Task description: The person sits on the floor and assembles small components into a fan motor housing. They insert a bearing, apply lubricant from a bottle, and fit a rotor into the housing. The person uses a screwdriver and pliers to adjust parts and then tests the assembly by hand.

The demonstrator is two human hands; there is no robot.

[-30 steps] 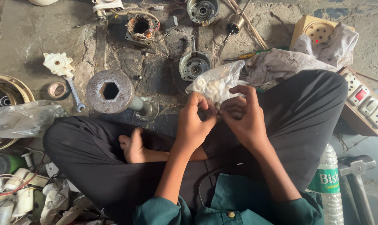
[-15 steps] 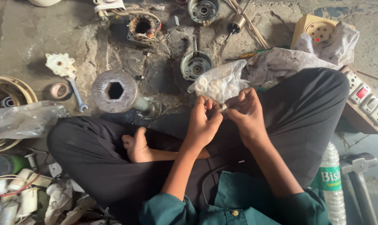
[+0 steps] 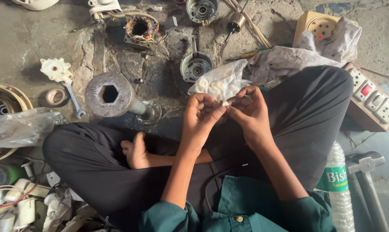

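Both hands had risen slightly; left hand [image 3: 202, 116] and right hand [image 3: 249, 110] fingers stayed pinched together on a small white piece [image 3: 224, 103], beside the plastic bag [image 3: 218, 81].

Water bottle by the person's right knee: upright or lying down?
Lying down. The water bottle rests lengthwise on the floor, its label side-on; its cap is out of frame.

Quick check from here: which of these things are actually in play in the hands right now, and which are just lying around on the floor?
In hand:
left hand
right hand
small white piece pinched between both
clear bag of white rings just beyond the fingers

Lying about:
round metal block
spanner
motor housing
switchboard
water bottle
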